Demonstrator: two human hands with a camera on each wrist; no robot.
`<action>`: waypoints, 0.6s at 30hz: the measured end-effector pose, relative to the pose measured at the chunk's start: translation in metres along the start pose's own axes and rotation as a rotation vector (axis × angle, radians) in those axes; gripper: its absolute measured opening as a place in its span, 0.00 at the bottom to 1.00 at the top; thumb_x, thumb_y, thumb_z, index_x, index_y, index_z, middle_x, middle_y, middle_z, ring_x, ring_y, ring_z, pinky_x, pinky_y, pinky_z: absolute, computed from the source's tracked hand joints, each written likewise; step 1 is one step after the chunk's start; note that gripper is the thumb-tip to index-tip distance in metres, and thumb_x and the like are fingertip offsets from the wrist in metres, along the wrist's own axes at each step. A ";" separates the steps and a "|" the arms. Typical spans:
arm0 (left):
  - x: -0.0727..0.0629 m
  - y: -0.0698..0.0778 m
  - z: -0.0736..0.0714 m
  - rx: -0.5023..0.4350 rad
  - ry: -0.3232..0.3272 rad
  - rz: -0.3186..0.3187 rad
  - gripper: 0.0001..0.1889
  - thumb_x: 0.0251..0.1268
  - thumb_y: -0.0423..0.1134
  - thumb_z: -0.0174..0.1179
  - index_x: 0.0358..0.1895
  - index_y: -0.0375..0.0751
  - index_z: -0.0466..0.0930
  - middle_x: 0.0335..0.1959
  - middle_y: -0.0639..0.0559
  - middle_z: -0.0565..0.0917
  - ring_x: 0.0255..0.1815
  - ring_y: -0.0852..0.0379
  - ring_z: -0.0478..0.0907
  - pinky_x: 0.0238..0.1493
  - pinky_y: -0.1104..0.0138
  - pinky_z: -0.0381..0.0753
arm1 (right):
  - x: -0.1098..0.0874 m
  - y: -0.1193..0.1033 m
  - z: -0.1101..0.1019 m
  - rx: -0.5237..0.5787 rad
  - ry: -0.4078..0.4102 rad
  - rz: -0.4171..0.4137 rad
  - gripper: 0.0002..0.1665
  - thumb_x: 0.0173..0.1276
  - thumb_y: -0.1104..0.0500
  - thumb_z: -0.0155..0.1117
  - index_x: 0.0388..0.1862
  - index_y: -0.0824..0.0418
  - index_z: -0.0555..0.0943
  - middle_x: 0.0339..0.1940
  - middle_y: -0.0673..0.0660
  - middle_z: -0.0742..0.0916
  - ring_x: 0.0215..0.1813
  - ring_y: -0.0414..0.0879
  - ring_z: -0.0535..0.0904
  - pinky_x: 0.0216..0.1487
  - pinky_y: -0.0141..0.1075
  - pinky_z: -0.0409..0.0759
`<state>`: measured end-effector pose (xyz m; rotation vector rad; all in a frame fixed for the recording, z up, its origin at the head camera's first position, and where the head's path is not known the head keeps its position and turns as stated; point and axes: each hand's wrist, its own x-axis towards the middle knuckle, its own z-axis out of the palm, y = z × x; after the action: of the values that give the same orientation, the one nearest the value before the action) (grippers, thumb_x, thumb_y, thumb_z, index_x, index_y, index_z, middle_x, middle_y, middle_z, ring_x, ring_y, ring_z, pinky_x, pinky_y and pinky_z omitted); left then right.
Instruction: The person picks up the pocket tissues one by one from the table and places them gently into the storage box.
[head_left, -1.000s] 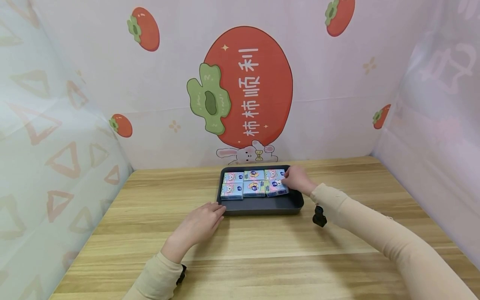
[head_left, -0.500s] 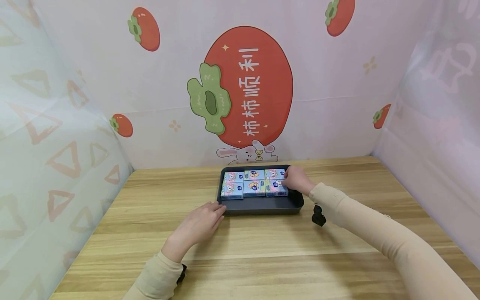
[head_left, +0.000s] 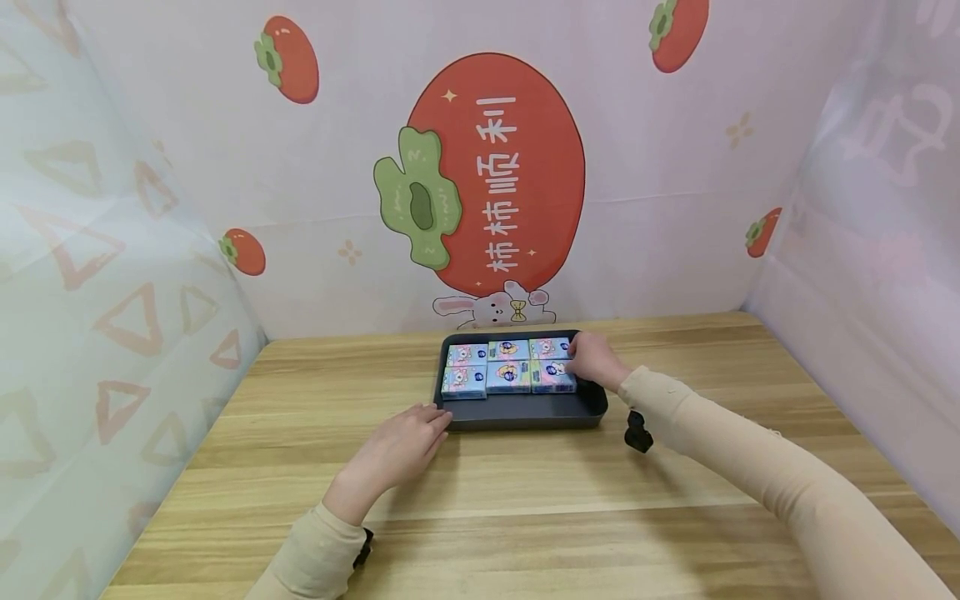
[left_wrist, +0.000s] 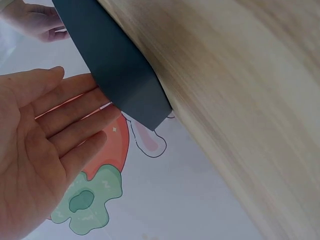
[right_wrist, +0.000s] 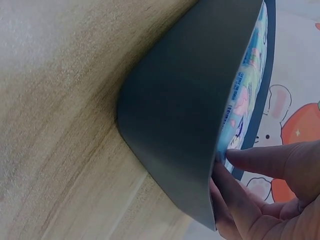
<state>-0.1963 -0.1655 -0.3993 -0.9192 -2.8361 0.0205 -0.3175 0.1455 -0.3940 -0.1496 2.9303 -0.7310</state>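
Observation:
Small blue-and-pink tissue packs with cartoon prints lie in two rows in a dark grey tray (head_left: 525,423). My right hand (head_left: 597,361) reaches over the tray's right side and pinches the right end of the front-row right tissue pack (head_left: 550,380). The right wrist view shows the thumb (right_wrist: 250,159) and bent fingers at that pack's end, partly hidden by the tray wall (right_wrist: 175,105). At the tray's front left corner, my left hand (head_left: 401,442) rests with straight fingers on the rim. Its palm (left_wrist: 35,155) faces the left wrist camera.
The tray stands on a wood-grain table (head_left: 510,517) near its back edge. Behind it hangs a white cloth (head_left: 337,167) printed with persimmons and a rabbit. Cloth walls also close off both sides. A strip of bare tray floor runs in front of the packs.
The front-row right tissue pack sat askew a second ago; it has turned straight, in line with its neighbours. My left hand has stayed on the tray corner.

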 end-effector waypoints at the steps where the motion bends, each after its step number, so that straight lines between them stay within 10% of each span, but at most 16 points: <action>1: 0.000 0.000 0.000 -0.001 -0.002 -0.001 0.16 0.69 0.40 0.55 0.54 0.36 0.80 0.52 0.43 0.82 0.56 0.48 0.78 0.63 0.56 0.75 | 0.000 0.000 0.000 0.004 0.001 0.000 0.20 0.60 0.63 0.67 0.49 0.73 0.78 0.48 0.67 0.83 0.44 0.53 0.79 0.51 0.46 0.83; 18: 0.000 0.000 -0.001 -0.011 -0.016 -0.021 0.16 0.69 0.40 0.54 0.55 0.36 0.80 0.52 0.43 0.82 0.57 0.47 0.78 0.62 0.55 0.76 | 0.002 -0.003 -0.005 0.014 -0.020 0.000 0.17 0.59 0.63 0.69 0.45 0.71 0.80 0.41 0.64 0.84 0.38 0.50 0.79 0.43 0.41 0.84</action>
<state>-0.1960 -0.1660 -0.3986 -0.8955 -2.8629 0.0090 -0.3195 0.1452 -0.3885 -0.1551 2.9060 -0.7459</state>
